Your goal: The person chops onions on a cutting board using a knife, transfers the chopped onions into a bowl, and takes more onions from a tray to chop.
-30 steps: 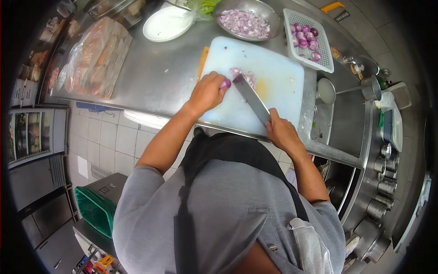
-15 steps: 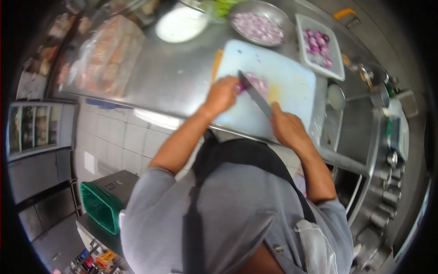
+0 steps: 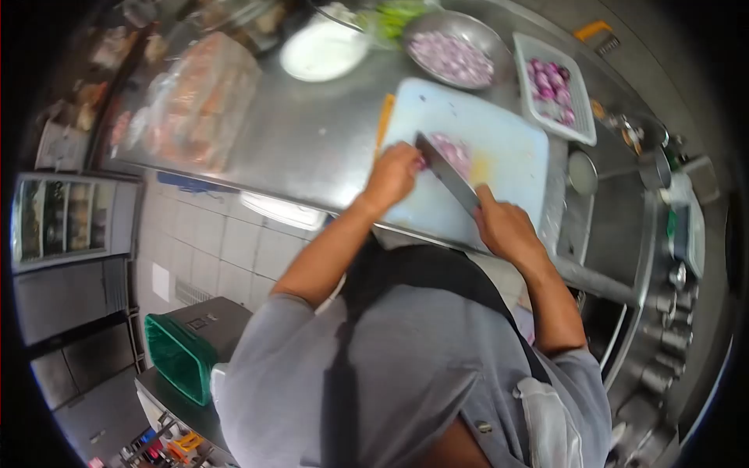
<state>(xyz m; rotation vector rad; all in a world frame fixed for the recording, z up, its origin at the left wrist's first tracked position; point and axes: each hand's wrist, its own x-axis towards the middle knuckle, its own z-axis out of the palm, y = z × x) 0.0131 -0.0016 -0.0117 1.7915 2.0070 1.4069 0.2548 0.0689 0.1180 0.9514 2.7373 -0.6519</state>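
Observation:
My right hand (image 3: 505,226) is closed around the handle of a kitchen knife (image 3: 449,173), whose blade slants up and left over the white cutting board (image 3: 511,156). Curled at the blade's left side, my left hand (image 3: 395,173) grips a piece of red onion (image 3: 422,162), mostly covered by the fingers. Chopped red onion (image 3: 454,152) lies on the board just right of the blade. Behind the board, a metal bowl (image 3: 499,48) holds more chopped onion. Peeled red onions (image 3: 548,84) fill part of a white plastic basket (image 3: 587,134) at the board's far right.
A white plate (image 3: 324,54) and green vegetables (image 3: 390,19) are at the back of the steel table (image 3: 300,132). Plastic-wrapped pinkish food (image 3: 203,105) lies to the left. A yellow-orange edge (image 3: 385,121) shows beside the board. Below left stands a green-lined bin (image 3: 181,359).
The whole view has shifted, so the scene sits slightly lower and to the right. My hands keep their holds on the knife and the onion, and the blade's angle has changed slightly.

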